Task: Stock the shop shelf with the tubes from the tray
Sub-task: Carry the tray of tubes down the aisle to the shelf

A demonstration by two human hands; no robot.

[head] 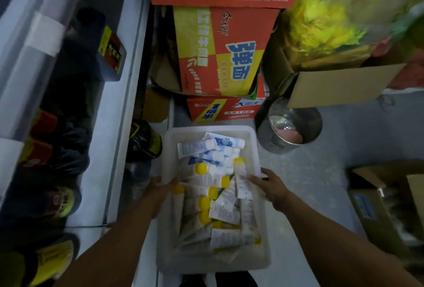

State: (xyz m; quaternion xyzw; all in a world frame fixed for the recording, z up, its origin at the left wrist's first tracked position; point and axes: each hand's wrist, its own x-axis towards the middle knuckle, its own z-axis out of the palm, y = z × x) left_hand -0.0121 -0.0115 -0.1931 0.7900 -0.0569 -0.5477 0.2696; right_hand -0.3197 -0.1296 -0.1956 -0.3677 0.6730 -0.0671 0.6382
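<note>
A white plastic tray [207,131] sits low in front of me on the floor, full of several white tubes [226,208] with yellow caps and, at its far end, white-capped tubes [197,147] with blue print. My left hand [164,189] grips the tray's left rim, thumb inside. My right hand [271,186] grips the right rim, fingers curled over the edge beside a tube. The shop shelf [119,94] runs along the left, its white ledge edge close to the tray.
Stacked orange noodle cartons [220,50] stand just beyond the tray. A metal bucket [290,126] is at the right rear, under an open cardboard flap. Another open carton [390,199] sits at the right. Dark bottles and jars [110,50] fill the shelf.
</note>
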